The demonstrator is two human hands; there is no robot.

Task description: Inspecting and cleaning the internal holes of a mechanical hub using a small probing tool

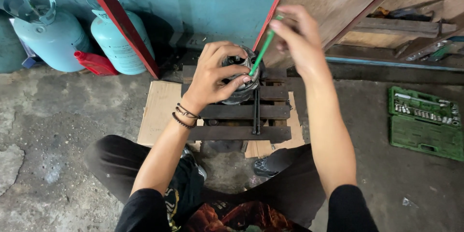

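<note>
A round grey metal part (pixel 241 92) stands on a small dark wooden slat stand (pixel 241 112) on the floor in front of me. My left hand (pixel 215 75) is closed around the top of the part, wrist bands showing. My right hand (pixel 295 34) is raised above and to the right, pinching the upper end of a thin green rod-shaped tool (pixel 263 48). The tool slants down-left and its tip meets the top of the metal part by my left thumb. A dark metal bar (pixel 256 113) lies across the slats just below the part.
Flat cardboard (pixel 159 111) lies under the stand. Two pale blue gas cylinders (pixel 53 36) and a red can (pixel 95 63) stand at the back left beside a red post (pixel 121 19). An open green socket set case (pixel 425 121) lies on the concrete at right. Wooden boards lean behind.
</note>
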